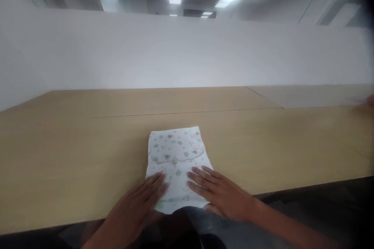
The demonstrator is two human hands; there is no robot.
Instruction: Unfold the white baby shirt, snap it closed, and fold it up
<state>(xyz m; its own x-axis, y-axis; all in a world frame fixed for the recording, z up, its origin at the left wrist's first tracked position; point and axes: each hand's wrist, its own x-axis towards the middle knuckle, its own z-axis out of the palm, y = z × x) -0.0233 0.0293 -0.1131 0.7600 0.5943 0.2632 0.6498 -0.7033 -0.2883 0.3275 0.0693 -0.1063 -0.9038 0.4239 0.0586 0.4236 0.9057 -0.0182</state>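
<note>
A folded white cloth (178, 148) with small printed figures in green, pink and brown lies on the wooden table (87, 163), its lower end at the front edge. One folded layer ends in a curved edge across its middle. On the cloth's left side rests my left hand (143, 198), laid flat with the fingers stretched out. My right hand (216, 190) lies flat on the right side, fingers slightly spread and thumb near the lower corner. Neither hand grips the fabric.
Behind the table stands a white partition (175, 54), with ceiling lights above it. A seam runs across the tabletop beyond the cloth. At the far right edge, part of another person's hand (370, 100) shows, blurred. The table's front edge is close to my body.
</note>
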